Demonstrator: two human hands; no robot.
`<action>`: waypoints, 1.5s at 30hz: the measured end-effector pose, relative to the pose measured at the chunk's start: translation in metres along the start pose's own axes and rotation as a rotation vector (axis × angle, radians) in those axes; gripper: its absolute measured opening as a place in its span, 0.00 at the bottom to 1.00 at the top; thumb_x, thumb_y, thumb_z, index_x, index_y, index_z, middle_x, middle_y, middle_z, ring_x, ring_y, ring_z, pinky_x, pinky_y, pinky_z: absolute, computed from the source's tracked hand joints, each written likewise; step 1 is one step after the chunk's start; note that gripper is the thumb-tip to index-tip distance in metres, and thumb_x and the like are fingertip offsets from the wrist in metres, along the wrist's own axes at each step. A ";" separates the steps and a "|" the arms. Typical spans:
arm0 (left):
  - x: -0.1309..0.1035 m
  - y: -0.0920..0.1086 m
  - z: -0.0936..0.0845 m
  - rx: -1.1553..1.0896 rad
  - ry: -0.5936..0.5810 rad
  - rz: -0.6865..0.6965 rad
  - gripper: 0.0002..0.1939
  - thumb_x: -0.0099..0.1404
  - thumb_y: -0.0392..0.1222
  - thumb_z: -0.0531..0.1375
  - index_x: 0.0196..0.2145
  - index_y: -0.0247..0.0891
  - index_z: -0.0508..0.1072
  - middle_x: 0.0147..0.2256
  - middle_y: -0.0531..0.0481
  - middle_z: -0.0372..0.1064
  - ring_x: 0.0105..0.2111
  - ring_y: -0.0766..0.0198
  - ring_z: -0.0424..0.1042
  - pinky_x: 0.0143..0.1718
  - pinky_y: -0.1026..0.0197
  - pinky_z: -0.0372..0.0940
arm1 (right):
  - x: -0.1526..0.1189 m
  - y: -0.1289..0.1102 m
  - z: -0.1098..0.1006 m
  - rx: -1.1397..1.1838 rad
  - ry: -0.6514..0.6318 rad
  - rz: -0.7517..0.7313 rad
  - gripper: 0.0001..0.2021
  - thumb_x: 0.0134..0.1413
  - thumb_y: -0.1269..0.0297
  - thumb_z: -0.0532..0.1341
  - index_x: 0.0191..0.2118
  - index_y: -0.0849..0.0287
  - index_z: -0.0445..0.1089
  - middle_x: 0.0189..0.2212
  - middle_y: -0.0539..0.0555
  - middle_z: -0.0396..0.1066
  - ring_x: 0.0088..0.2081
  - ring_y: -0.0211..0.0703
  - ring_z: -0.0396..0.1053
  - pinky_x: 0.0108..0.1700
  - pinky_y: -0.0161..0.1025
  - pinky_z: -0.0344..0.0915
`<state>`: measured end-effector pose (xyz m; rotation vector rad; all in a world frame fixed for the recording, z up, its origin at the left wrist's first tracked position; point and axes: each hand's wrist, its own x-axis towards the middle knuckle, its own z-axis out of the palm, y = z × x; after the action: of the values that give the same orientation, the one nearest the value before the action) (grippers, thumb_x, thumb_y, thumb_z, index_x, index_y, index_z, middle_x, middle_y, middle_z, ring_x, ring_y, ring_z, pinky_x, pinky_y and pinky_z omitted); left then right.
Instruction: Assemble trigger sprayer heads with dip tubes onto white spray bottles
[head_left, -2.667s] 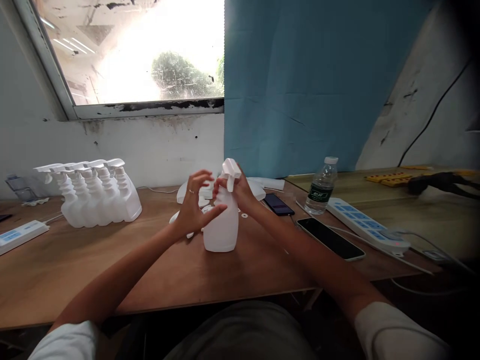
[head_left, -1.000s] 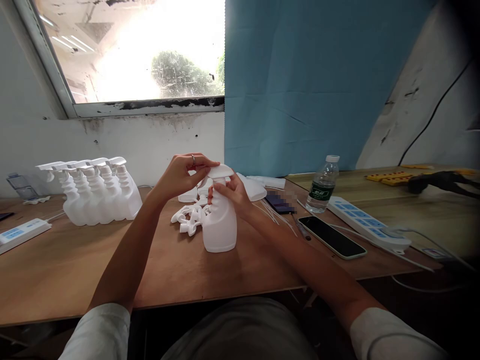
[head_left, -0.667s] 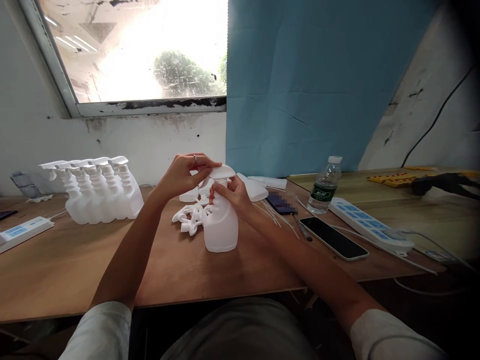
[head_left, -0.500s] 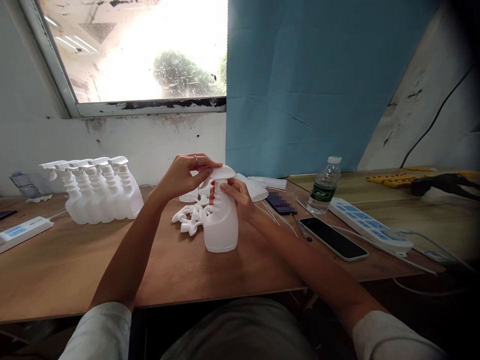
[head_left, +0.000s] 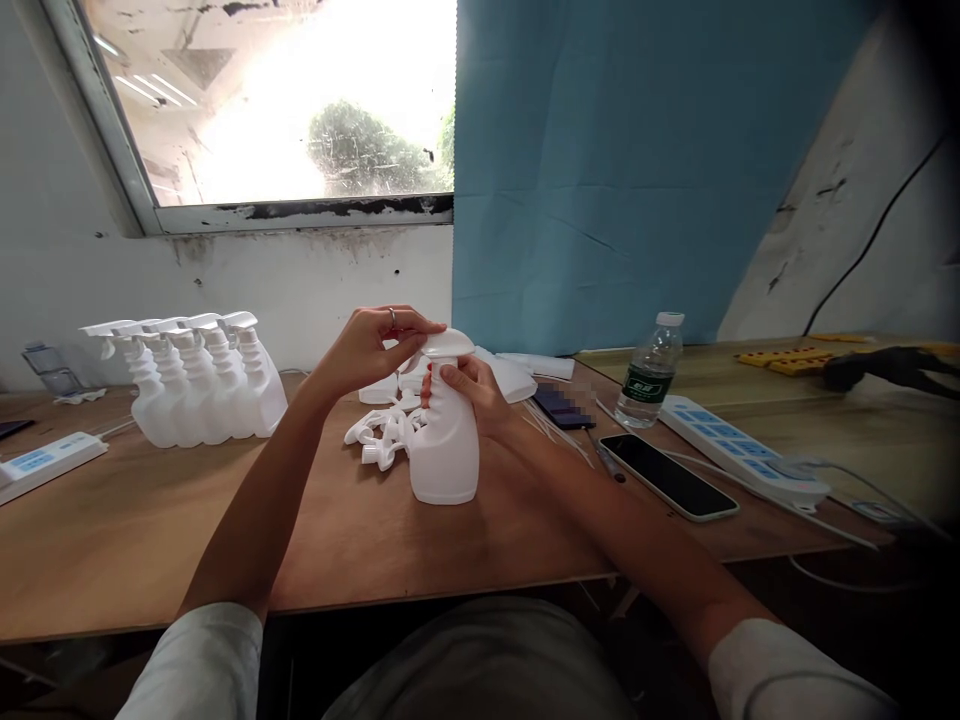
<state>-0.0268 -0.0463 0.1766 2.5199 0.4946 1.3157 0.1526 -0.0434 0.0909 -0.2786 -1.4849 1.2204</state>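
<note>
A white spray bottle (head_left: 445, 460) stands upright on the brown table in front of me. My right hand (head_left: 480, 393) is wrapped round its neck, thumb towards me and fingertips showing on the far left side. On top of the neck sits a white spray head (head_left: 448, 344). My left hand (head_left: 379, 347), with a ring on one finger, grips the spray head from the left, its fingers lying over the top and the thumb lower down. Just left of the bottle lies a pile of loose white trigger parts (head_left: 384, 437).
A row of several white spray bottles (head_left: 206, 390) with heads stands at the left. More white parts (head_left: 510, 378) lie behind my right hand. To the right are a phone (head_left: 667, 477), a water bottle (head_left: 649, 375), a screwdriver (head_left: 611, 462) and a power strip (head_left: 742, 455).
Both hands keep their grip on the bottle and spray head. The bottle has shifted or turned very slightly to the right; little else differs.
</note>
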 end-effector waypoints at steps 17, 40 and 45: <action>-0.072 -0.063 0.059 -0.059 0.298 -0.128 0.13 0.69 0.45 0.56 0.49 0.41 0.66 0.47 0.44 0.68 0.44 0.62 0.69 0.47 0.57 0.65 | -0.002 -0.021 -0.023 -0.127 -0.097 0.197 0.11 0.43 0.68 0.64 0.36 0.61 0.68 0.27 0.50 0.69 0.29 0.39 0.66 0.32 0.36 0.63; -0.101 -0.123 -0.010 0.512 0.458 -0.465 0.30 0.58 0.55 0.64 0.52 0.37 0.65 0.43 0.43 0.71 0.35 0.58 0.72 0.36 0.58 0.68 | -0.003 -0.014 -0.092 -0.652 0.145 -0.111 0.25 0.52 0.61 0.64 0.56 0.50 0.60 0.51 0.54 0.65 0.37 0.39 0.72 0.45 0.43 0.67; -0.149 -0.167 -0.051 0.759 0.535 -0.691 0.28 0.58 0.58 0.61 0.48 0.34 0.64 0.42 0.40 0.70 0.34 0.53 0.72 0.38 0.52 0.68 | -0.020 0.020 -0.145 -0.696 0.315 0.081 0.16 0.51 0.61 0.60 0.46 0.59 0.63 0.36 0.51 0.69 0.23 0.36 0.70 0.34 0.40 0.67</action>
<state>-0.1781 0.0478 0.0321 2.0175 2.0798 1.6615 0.2717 0.0259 0.0383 -0.9568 -1.5795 0.6383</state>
